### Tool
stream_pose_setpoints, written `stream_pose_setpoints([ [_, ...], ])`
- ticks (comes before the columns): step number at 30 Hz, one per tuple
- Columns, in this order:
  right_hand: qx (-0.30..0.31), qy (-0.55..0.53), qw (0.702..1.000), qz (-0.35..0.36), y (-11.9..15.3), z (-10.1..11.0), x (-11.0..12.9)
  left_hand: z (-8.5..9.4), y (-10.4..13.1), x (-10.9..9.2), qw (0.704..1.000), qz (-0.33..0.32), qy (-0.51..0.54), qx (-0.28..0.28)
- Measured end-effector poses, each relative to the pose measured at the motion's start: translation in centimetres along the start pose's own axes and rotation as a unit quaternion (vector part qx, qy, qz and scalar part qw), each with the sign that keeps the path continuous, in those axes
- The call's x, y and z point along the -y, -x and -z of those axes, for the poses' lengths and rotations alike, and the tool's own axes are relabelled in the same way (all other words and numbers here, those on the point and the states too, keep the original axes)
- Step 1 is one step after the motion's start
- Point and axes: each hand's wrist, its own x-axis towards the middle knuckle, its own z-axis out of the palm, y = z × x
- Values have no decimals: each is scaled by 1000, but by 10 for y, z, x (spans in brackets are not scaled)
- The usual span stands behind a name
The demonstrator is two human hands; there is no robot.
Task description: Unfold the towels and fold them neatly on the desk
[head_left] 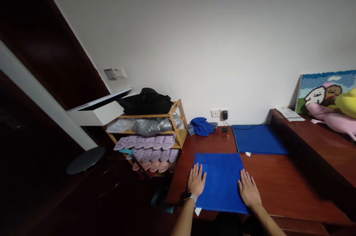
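Note:
A blue cloth [221, 182] lies spread flat near the front edge of the wooden desk [280, 180], with a white tag sticking out at its lower left corner. My left hand [197, 181] rests flat on the cloth's left edge, fingers stretched out. On the right edge lies my right hand [249, 188], also flat, its fingers slightly spread. Farther back, a second blue cloth [258, 137] is laid out flat with a small white tag at its front edge. A crumpled blue cloth [202, 126] sits at the desk's back left.
Left of the desk stands a wooden rack [178, 123] with rows of slippers [150, 142], a black bag [147, 102] and a white box [107, 111] on top. A thin cable runs from the plugged-in charger [225, 115]. A raised ledge [314, 128] at right bears a pink plush toy [333, 119].

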Motion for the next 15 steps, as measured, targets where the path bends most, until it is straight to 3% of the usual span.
stream_pose_setpoints([
  [3,15,4,1000,-1,-6,4,-2,-3,0,13,1000,2,-4,-12],
  [10,9,-12,1000,2,-49,30,3,-4,-1,9,1000,4,-2,-9],
  [15,14,-11,1000,12,-60,23,5,-3,-1,17,1000,-1,-14,-8],
])
